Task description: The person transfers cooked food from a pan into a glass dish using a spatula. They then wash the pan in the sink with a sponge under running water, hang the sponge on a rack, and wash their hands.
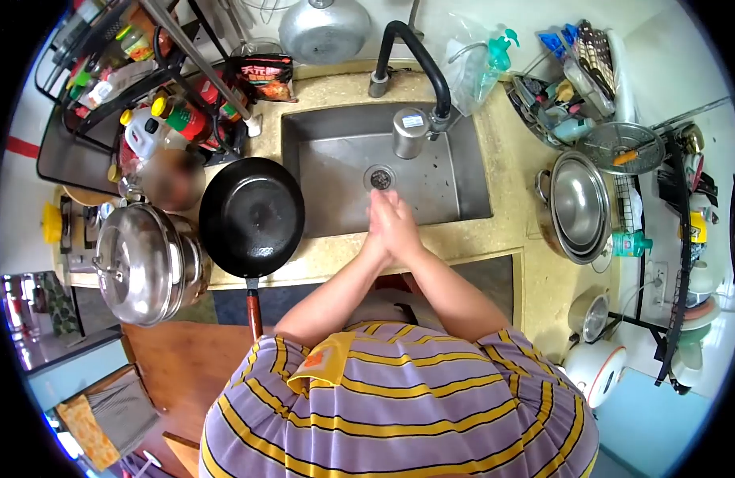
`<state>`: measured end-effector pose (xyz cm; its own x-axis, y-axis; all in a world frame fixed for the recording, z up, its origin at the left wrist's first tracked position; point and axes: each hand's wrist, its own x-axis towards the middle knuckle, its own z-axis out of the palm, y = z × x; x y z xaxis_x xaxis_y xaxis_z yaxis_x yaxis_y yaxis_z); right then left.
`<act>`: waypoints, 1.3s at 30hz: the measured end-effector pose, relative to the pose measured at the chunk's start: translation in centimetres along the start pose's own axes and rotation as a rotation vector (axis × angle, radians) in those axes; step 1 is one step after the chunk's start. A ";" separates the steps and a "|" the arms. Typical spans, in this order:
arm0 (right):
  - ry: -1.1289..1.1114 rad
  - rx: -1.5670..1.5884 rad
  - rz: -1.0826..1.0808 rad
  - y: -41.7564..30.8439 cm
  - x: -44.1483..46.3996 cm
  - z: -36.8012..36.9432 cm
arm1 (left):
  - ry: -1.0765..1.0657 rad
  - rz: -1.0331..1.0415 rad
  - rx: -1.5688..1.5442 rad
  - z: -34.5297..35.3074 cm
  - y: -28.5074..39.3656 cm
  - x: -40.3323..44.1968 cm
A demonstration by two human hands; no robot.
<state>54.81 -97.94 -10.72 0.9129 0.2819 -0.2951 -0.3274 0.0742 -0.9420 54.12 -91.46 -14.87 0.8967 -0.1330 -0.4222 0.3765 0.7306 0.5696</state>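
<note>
My left hand (377,231) and my right hand (402,231) are pressed together over the front part of the steel sink (328,187). The right one lies partly across the left and hides much of its fingers. Fingers of both are closed against each other, and nothing shows between them. Just beyond the fingertips is the drain (380,178) with dark bits in it. A black faucet (407,40) arches over the sink, with a metal cylinder (411,134) at its spout. To the left, a black frying pan (254,215) rests on the counter, its wooden handle pointing toward me.
A lidded steel steamer pot (140,263) stands left of the pan, near bottles (184,119) and a rack. Stacked metal bowls (579,203) and a strainer (622,148) sit at right. A wok lid (324,32) leans behind the sink.
</note>
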 end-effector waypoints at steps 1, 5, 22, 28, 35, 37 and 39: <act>-0.082 0.132 0.019 -0.5 0.2 -0.8 | -0.011 -0.037 -0.080 1.0 -0.1 -0.6; -0.390 1.206 -0.006 1.2 1.2 -1.9 | -0.391 0.012 -0.365 3.3 0.3 -2.8; -0.048 -0.610 -0.124 -1.6 18.7 -13.3 | 0.562 0.062 -0.338 -4.6 -1.3 17.5; 0.041 -1.283 -0.950 -3.3 32.4 -11.8 | 0.290 -0.093 -0.381 -4.8 1.1 17.8; 0.147 -1.247 -1.107 -1.0 37.9 -13.7 | 0.446 -0.075 -0.321 -0.9 0.9 16.0; 0.146 -1.636 -1.146 -0.1 36.8 -14.7 | 0.417 -0.090 -0.285 -1.1 -0.2 16.7; 0.084 -1.501 -0.969 2.6 33.6 -15.8 | 0.353 -0.112 -0.278 -0.7 -1.1 17.6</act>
<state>88.51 -103.41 -25.65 0.6503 0.6226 0.4354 0.7160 -0.6938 -0.0774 69.38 -94.14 -23.43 0.7019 -0.0201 -0.7120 0.3466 0.8829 0.3167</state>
